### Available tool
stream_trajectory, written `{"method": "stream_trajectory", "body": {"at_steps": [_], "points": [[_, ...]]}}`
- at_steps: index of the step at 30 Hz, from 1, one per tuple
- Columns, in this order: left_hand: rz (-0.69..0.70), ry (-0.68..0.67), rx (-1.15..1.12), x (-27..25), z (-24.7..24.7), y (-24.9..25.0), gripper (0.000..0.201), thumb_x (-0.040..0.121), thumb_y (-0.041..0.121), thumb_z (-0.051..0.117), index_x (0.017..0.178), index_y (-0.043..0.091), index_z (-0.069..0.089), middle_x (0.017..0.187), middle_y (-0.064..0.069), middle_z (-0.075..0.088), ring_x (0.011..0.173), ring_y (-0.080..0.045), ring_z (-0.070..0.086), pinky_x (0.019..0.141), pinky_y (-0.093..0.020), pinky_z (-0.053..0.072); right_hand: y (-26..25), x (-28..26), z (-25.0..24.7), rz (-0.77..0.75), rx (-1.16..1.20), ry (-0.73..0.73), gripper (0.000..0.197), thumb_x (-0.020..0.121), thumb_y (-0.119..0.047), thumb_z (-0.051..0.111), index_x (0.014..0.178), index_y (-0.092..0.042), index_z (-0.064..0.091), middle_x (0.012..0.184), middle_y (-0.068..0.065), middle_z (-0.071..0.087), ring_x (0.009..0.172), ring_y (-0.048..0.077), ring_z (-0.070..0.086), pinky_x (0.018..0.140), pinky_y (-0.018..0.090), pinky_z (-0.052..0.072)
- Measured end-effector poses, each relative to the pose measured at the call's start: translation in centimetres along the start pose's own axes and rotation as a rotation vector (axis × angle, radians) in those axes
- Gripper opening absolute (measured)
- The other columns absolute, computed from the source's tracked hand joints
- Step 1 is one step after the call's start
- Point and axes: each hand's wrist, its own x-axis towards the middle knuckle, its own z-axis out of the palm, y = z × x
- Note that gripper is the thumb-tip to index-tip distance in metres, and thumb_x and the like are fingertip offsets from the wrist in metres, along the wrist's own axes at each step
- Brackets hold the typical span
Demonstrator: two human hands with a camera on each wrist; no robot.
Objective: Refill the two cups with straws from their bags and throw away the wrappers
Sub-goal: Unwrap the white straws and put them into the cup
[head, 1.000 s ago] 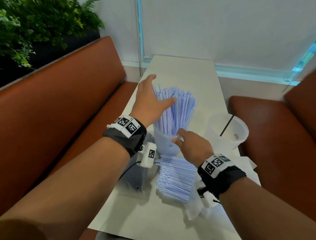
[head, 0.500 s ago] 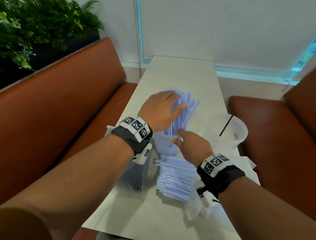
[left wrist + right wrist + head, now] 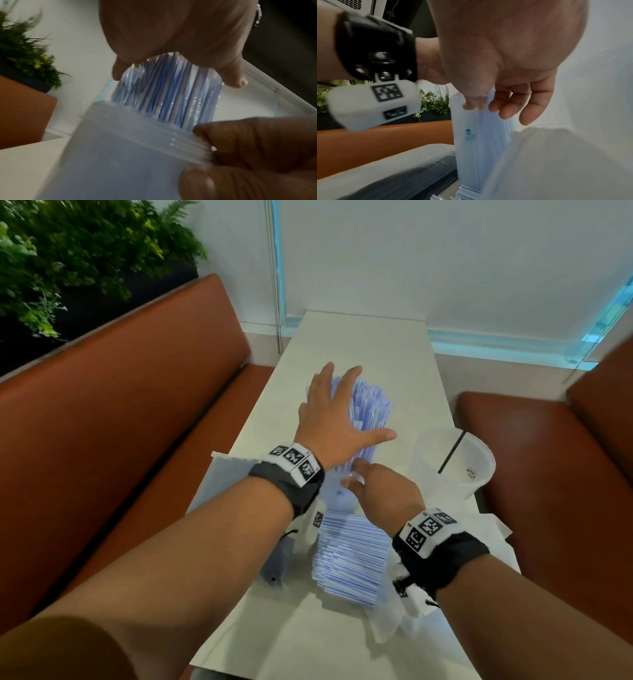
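Head view, frame centre: flat left hand (image 3: 337, 419) pats wrapped straws (image 3: 368, 409) level; right hand (image 3: 383, 486) grips the cup (image 3: 337, 496) rim. Press gently, keeping it steady.

The cup (image 3: 337, 497) is frosted, translucent plastic. The straws (image 3: 368, 412) wear thin glossy wrappers. The benches (image 3: 137, 412) look like smooth leather.

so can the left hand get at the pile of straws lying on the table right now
Probably yes. The left hand is open on the upright straws in the cup, holding nothing. The pile lies uncovered just nearer, between both forearms; only the right hand on the cup is close by.
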Motion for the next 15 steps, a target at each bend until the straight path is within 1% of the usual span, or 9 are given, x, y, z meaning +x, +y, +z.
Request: {"method": "stream_trajectory", "body": {"at_steps": [2, 3, 4, 5, 6, 8, 12, 14, 15], "points": [[-0.022, -0.054, 0.09, 1.2, 1.2, 1.0, 0.108, 0.063, 0.089, 0.061, 0.15, 0.053, 0.008, 0.166, 0.011, -0.004, 0.155, -0.023, -0.003, 0.115, -0.068, 0.014, -0.1, 0.0, 0.1, 0.007, -0.02, 0.003, 0.032, 0.102, -0.054, 0.038, 0.126, -0.034, 0.044, 0.096, -0.001, 0.059, 0.086, 0.025, 0.064, 0.06, 0.034, 0.04], [-0.035, -0.064, 0.106, 1.8, 1.6, 1.3, 0.101, 0.068, 0.086, 0.061, 0.15, 0.053, 0.012, 0.166, 0.01, 0.002, 0.154, -0.023, 0.0, 0.114, -0.068, 0.014, -0.1, 0.0, 0.2, 0.002, -0.036, 0.011, 0.033, 0.102, -0.055, 0.037, 0.126, -0.033, 0.044, 0.092, -0.002, 0.056, 0.082, 0.024, 0.062, 0.057, 0.033, 0.037], [-0.037, -0.053, 0.117, 2.3, 2.0, 1.4, 0.09, 0.073, 0.079, 0.062, 0.148, 0.05, 0.022, 0.163, 0.007, 0.014, 0.152, -0.023, 0.008, 0.114, -0.067, 0.021, -0.1, 0.0, 0.2, -0.005, -0.055, 0.021, 0.034, 0.103, -0.055, 0.036, 0.125, -0.031, 0.044, 0.088, -0.003, 0.053, 0.078, 0.024, 0.058, 0.054, 0.032, 0.034], [-0.028, -0.025, 0.128, 2.8, 2.1, 1.4, 0.076, 0.078, 0.07, 0.063, 0.144, 0.044, 0.035, 0.156, 0.004, 0.029, 0.148, -0.024, 0.018, 0.11, -0.063, 0.031, -0.1, -0.1, 0.2, -0.009, -0.072, 0.026, 0.033, 0.103, -0.054, 0.035, 0.124, -0.03, 0.043, 0.085, -0.004, 0.05, 0.074, 0.023, 0.055, 0.052, 0.031, 0.032], [-0.016, 0.01, 0.129, 3.3, 2.1, 1.3, 0.062, 0.081, 0.061, 0.064, 0.136, 0.039, 0.046, 0.146, 0.005, 0.04, 0.141, -0.024, 0.027, 0.104, -0.057, 0.04, -0.1, -0.2, 0.2, -0.01, -0.085, 0.024, 0.032, 0.104, -0.054, 0.034, 0.122, -0.029, 0.042, 0.084, -0.004, 0.047, 0.073, 0.023, 0.053, 0.051, 0.031, 0.031], [-0.012, 0.056, 0.093, 4.2, 1.5, 1.0, 0.044, 0.083, 0.048, 0.066, 0.122, 0.032, 0.056, 0.131, 0.007, 0.05, 0.128, -0.023, 0.037, 0.097, -0.049, 0.046, 0.0, -0.2, 0.1, -0.019, -0.096, 0.003, 0.029, 0.105, -0.052, 0.034, 0.12, -0.028, 0.04, 0.082, -0.005, 0.044, 0.072, 0.022, 0.051, 0.049, 0.03, 0.028], [0.021, 0.124, 0.028, 5.6, -0.1, 0.5, 0.033, 0.083, 0.045, 0.066, 0.111, 0.028, 0.061, 0.118, 0.009, 0.055, 0.116, -0.02, 0.044, 0.093, -0.04, 0.047, -0.1, -0.3, -0.2, -0.037, -0.074, -0.01, 0.025, 0.105, -0.052, 0.031, 0.114, -0.03, 0.037, 0.09, -0.003, 0.05, 0.074, 0.021, 0.054, 0.048, 0.028, 0.027], [0.099, 0.181, 0.036, 5.2, -0.4, -0.1, 0.036, 0.086, 0.046, 0.065, 0.116, 0.027, 0.061, 0.127, 0.008, 0.056, 0.121, -0.02, 0.044, 0.096, -0.038, 0.046, -0.1, -0.5, -0.2, -0.04, -0.073, -0.002, 0.024, 0.105, -0.053, 0.03, 0.112, -0.03, 0.036, 0.094, -0.001, 0.054, 0.075, 0.021, 0.056, 0.049, 0.029, 0.029], [0.13, 0.153, 0.082, 4.9, -0.3, -0.5, 0.043, 0.088, 0.048, 0.063, 0.125, 0.028, 0.059, 0.136, 0.006, 0.053, 0.128, -0.022, 0.041, 0.1, -0.038, 0.044, -0.1, -0.6, -0.2, -0.04, -0.074, 0.005, 0.024, 0.105, -0.052, 0.031, 0.11, -0.03, 0.036, 0.095, -0.001, 0.055, 0.075, 0.021, 0.056, 0.049, 0.029, 0.029]]}}
